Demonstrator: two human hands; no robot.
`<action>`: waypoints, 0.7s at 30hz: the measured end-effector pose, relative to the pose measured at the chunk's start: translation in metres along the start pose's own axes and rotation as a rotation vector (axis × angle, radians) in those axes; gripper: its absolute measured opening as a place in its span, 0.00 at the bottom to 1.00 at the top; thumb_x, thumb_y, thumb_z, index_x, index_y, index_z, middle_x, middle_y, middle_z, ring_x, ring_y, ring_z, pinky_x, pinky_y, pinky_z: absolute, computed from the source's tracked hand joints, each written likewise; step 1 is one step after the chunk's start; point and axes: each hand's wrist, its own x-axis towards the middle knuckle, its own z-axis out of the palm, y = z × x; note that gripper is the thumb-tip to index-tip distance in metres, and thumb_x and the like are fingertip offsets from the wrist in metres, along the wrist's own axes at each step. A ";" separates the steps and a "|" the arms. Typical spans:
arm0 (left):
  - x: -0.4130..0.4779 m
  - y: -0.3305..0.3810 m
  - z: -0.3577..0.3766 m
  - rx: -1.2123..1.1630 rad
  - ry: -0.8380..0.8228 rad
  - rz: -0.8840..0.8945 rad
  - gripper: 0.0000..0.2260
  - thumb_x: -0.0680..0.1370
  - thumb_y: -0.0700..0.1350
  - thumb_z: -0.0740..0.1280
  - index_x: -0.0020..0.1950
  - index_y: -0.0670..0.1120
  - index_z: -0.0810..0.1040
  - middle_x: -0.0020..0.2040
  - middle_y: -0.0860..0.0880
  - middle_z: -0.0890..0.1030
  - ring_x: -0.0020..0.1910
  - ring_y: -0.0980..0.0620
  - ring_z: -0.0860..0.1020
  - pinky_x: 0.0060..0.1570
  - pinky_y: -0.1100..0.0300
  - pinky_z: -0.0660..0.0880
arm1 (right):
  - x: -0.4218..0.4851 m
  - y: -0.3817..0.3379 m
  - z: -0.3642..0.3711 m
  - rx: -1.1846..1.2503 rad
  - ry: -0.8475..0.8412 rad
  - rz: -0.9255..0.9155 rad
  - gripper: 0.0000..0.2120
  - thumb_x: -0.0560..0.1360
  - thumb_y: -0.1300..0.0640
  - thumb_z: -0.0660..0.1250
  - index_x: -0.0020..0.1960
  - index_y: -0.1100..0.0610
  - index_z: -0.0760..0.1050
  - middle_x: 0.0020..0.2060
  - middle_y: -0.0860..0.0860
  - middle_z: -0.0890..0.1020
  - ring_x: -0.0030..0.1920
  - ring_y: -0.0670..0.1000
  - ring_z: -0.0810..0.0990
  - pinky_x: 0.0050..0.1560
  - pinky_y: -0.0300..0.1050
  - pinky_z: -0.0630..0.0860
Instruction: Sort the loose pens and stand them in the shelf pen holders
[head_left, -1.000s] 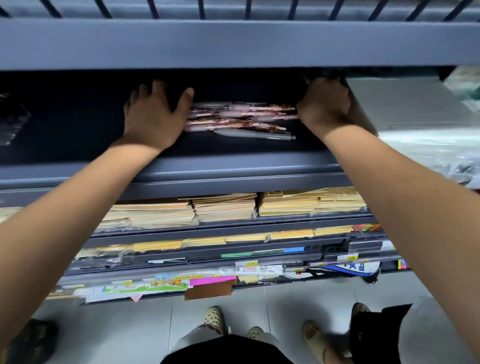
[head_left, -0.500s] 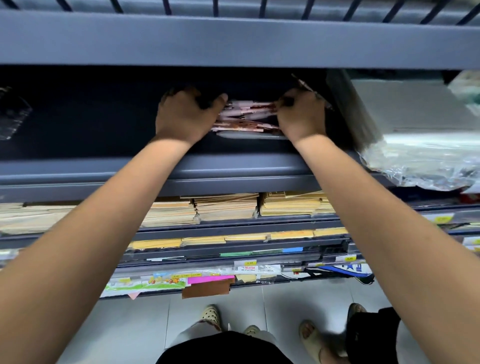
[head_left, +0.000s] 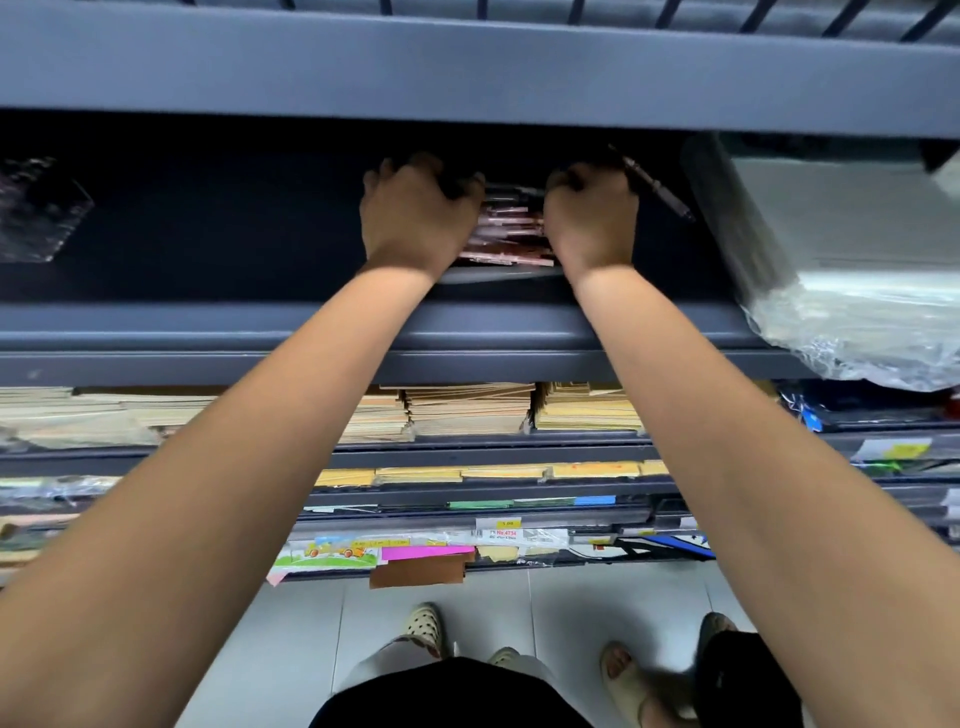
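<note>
The pens (head_left: 508, 228), a pinkish, copper-toned heap lying crosswise, sit on the dark shelf floor squarely between the two hands. The left hand (head_left: 415, 221) has its fingers curled over the heap's left end, and the right hand (head_left: 592, 218) curls over the right end, so the pens are squeezed from both sides. A dark pen (head_left: 655, 188) juts out past the right hand's far side; whether that hand holds it cannot be told. A grey pen (head_left: 493, 274) lies just nearer than the heap, between the wrists.

Below the forearms, a white tag (head_left: 506, 533) reads "No.4734" in red. The yellow tag (head_left: 507, 523) above it is too blurred to read.

The shelf lip (head_left: 208, 332) runs under both wrists, and the upper shelf edge (head_left: 467, 67) hangs low over the knuckles. Bare shelf floor stretches out beyond the left hand as far as a clear plastic piece (head_left: 39, 208). Close beyond the right hand a plastic-wrapped pack (head_left: 841, 249) walls that side.
</note>
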 end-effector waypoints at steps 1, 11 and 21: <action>0.001 0.001 0.001 0.024 0.000 -0.010 0.20 0.77 0.59 0.62 0.60 0.48 0.80 0.62 0.45 0.80 0.67 0.42 0.70 0.64 0.56 0.63 | 0.000 -0.001 0.002 0.024 0.004 0.013 0.12 0.75 0.60 0.60 0.46 0.59 0.82 0.48 0.59 0.84 0.54 0.60 0.80 0.51 0.44 0.71; -0.001 0.001 -0.004 -0.086 -0.002 -0.052 0.15 0.77 0.51 0.63 0.60 0.49 0.82 0.60 0.46 0.82 0.64 0.44 0.75 0.64 0.57 0.71 | 0.017 0.008 0.000 0.111 -0.077 0.029 0.13 0.78 0.55 0.59 0.42 0.59 0.80 0.47 0.59 0.83 0.52 0.57 0.80 0.55 0.47 0.73; -0.002 0.004 -0.010 -0.278 -0.016 -0.088 0.11 0.75 0.43 0.63 0.48 0.49 0.86 0.37 0.51 0.83 0.42 0.49 0.84 0.46 0.61 0.80 | 0.035 0.002 0.008 0.101 -0.170 0.040 0.21 0.80 0.46 0.59 0.66 0.58 0.75 0.67 0.59 0.75 0.69 0.60 0.70 0.66 0.45 0.66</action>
